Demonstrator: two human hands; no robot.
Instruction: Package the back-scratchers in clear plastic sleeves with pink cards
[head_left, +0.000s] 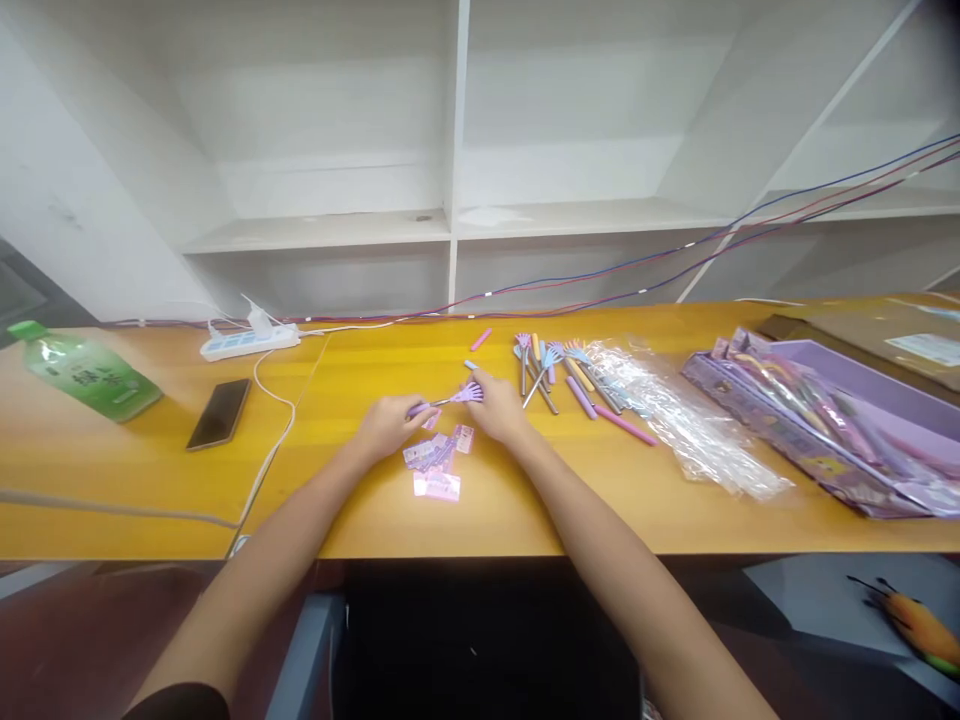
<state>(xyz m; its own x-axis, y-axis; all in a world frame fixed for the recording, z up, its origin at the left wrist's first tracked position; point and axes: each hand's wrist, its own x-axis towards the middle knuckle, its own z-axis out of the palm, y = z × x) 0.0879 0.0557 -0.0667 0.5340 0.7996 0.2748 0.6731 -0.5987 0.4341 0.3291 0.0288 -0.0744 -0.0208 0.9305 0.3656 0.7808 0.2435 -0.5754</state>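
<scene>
A purple hand-shaped scratcher (448,400) lies across between my hands above the yellow table. My left hand (391,425) is closed on its purple handle end, and my right hand (495,404) pinches its purple hand-shaped end. Just below them, small pink and purple cards (437,455) lie in a loose cluster on the table. Right of my right hand is a pile of several similar scratchers (544,368) in pink, blue and other colours. Clear plastic bags (690,430) are spread beside that pile.
A purple box (795,440) with packaged items stands at the right, before a cardboard box (892,345). At the left are a green bottle (90,375), a phone (219,413), a power strip (251,341) and a white cable (266,460).
</scene>
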